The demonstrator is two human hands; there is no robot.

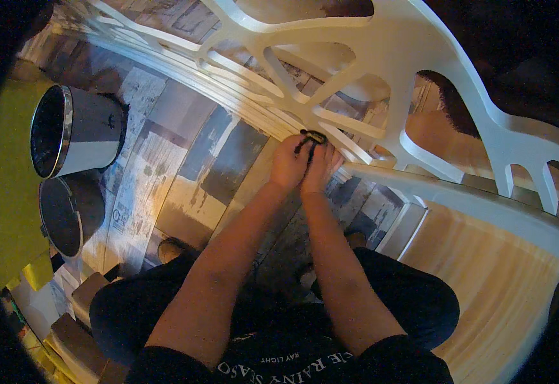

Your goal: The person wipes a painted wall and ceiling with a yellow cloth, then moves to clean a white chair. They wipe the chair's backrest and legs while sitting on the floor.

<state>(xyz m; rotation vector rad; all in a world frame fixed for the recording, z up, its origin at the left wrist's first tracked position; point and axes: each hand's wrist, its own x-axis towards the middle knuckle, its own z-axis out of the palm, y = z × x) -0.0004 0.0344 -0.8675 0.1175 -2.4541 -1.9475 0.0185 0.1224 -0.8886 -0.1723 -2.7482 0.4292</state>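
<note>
Both my hands meet in front of me, close to the foot of a white cut-out panel [303, 103]. Between them is a small black looped thing [314, 136] with a yellowish middle; its exact kind is unclear. My left hand [289, 164] grips it from the left, fingers curled. From the other side my right hand [319, 169] pinches it, its outer fingers stretched toward the panel's base. A dark strand of the thing runs down between the hands. The fingertips' far sides are hidden.
A grey-and-white bin [92, 127] with a shiny rim and a dark bucket [92, 201] stand at left, beside a yellow-green surface [10, 192]. Patchwork-patterned flooring [183, 168] lies beneath. A pale wooden board [491, 269] is at my right, below a white rail [452, 197].
</note>
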